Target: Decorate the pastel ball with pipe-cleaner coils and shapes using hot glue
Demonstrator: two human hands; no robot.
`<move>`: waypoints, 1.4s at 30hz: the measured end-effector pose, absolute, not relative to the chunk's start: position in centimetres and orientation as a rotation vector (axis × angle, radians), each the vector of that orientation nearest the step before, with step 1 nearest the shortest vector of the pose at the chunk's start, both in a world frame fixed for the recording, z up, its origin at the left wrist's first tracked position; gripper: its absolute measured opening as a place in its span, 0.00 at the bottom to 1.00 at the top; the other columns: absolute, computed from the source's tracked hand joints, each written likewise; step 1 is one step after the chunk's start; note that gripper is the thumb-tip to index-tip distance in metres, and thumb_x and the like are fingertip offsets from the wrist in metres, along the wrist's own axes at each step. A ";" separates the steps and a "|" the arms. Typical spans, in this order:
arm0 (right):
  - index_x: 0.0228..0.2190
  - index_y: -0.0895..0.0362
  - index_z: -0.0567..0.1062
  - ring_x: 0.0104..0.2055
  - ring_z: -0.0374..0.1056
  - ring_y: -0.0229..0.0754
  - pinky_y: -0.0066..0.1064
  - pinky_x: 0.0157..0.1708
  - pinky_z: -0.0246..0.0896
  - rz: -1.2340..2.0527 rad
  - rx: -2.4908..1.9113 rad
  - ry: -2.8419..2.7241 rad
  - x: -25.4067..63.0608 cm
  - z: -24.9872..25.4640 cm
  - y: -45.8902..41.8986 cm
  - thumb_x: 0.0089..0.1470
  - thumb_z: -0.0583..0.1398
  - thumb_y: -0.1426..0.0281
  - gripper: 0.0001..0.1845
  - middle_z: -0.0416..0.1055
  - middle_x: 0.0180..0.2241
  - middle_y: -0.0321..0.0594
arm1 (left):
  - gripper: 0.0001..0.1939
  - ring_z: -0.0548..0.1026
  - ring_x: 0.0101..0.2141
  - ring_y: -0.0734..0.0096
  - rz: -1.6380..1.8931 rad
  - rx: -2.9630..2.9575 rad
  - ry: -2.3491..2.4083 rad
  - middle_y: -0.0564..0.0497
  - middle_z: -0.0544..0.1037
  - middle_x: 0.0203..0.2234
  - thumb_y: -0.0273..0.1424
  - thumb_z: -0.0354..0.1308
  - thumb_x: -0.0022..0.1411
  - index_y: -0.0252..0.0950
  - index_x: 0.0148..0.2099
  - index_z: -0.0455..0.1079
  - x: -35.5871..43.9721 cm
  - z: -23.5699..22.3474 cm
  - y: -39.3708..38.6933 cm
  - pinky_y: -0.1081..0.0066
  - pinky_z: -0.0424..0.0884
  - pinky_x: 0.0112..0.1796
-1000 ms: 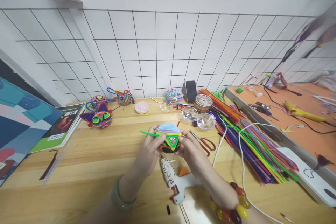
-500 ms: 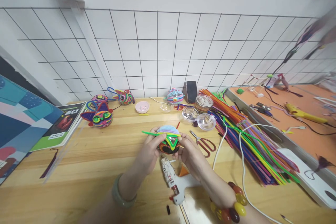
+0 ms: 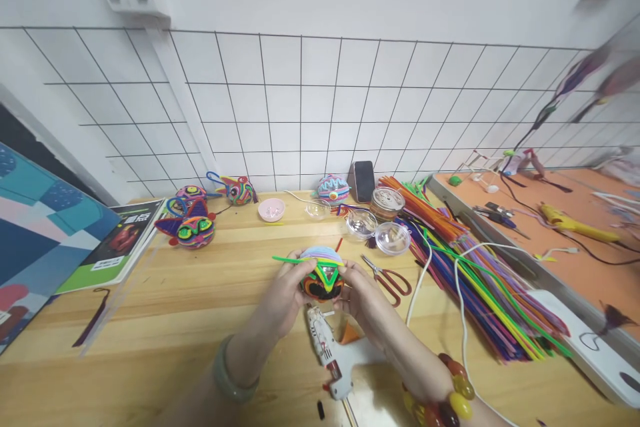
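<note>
Between both hands is a ball covered with pipe cleaners, striped pale blue and purple on top, with a green and yellow V shape and black and orange patches in front. My left hand grips its left side, thumb at the top of the V. A green pipe cleaner sticks out leftward past that hand. My right hand is closed on the right side of the ball, thumb and fingers pressing near the V's other end. Just below lies a white glue gun on the table.
Red-handled scissors lie right of my hands, near clear plastic half-shells. Bundles of pipe cleaners, a white cable and a power strip fill the right. Decorated balls, a pink bowl and a phone stand farther back.
The ball has tipped slightly, so less of its pale blue top and more of its black and orange front shows. Both hands keep their hold. The camera view has shifted a little.
</note>
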State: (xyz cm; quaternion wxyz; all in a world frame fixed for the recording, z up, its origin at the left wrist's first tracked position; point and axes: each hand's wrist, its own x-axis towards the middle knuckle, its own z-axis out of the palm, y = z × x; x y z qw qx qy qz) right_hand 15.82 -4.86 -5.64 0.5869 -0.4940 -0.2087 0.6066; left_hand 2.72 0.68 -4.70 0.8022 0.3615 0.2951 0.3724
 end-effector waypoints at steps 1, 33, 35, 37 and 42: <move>0.34 0.55 0.67 0.21 0.63 0.33 0.25 0.22 0.56 1.415 -1.151 -0.489 15.8 -5.6 -4.9 0.42 0.65 0.58 0.20 0.73 0.25 0.34 | 0.12 0.73 0.40 0.64 0.802 0.777 0.633 0.45 0.76 0.40 0.31 0.58 0.58 0.34 0.45 0.68 2.7 -4.7 0.6 0.64 0.71 0.40; 0.35 0.55 0.68 0.22 0.65 0.35 0.27 0.24 0.59 1.415 -1.131 -0.520 15.8 -5.5 -4.7 0.43 0.65 0.59 0.20 0.74 0.28 0.35 | 0.14 0.73 0.38 0.63 0.806 0.799 0.683 0.46 0.76 0.38 0.34 0.59 0.55 0.35 0.44 0.69 2.6 -4.5 0.6 0.64 0.71 0.37; 0.36 0.55 0.68 0.23 0.66 0.35 0.27 0.24 0.60 1.416 -1.128 -0.524 15.9 -5.6 -4.7 0.43 0.65 0.59 0.20 0.75 0.29 0.35 | 0.15 0.73 0.41 0.62 0.803 0.795 0.681 0.46 0.76 0.40 0.35 0.60 0.55 0.35 0.45 0.69 2.6 -4.6 0.6 0.64 0.70 0.39; 0.37 0.54 0.69 0.23 0.67 0.36 0.27 0.24 0.61 1.418 -1.126 -0.527 15.9 -5.7 -4.7 0.44 0.65 0.59 0.20 0.75 0.30 0.36 | 0.16 0.73 0.41 0.61 0.802 0.795 0.677 0.45 0.76 0.40 0.35 0.60 0.55 0.35 0.45 0.70 2.6 -4.7 0.6 0.63 0.70 0.40; 0.40 0.54 0.69 0.24 0.67 0.36 0.27 0.24 0.61 1.413 -1.123 -0.537 15.9 -5.6 -4.7 0.45 0.65 0.60 0.21 0.75 0.31 0.37 | 0.15 0.73 0.42 0.61 0.815 0.787 0.664 0.46 0.76 0.40 0.35 0.61 0.55 0.35 0.44 0.70 2.6 -4.7 0.6 0.63 0.70 0.41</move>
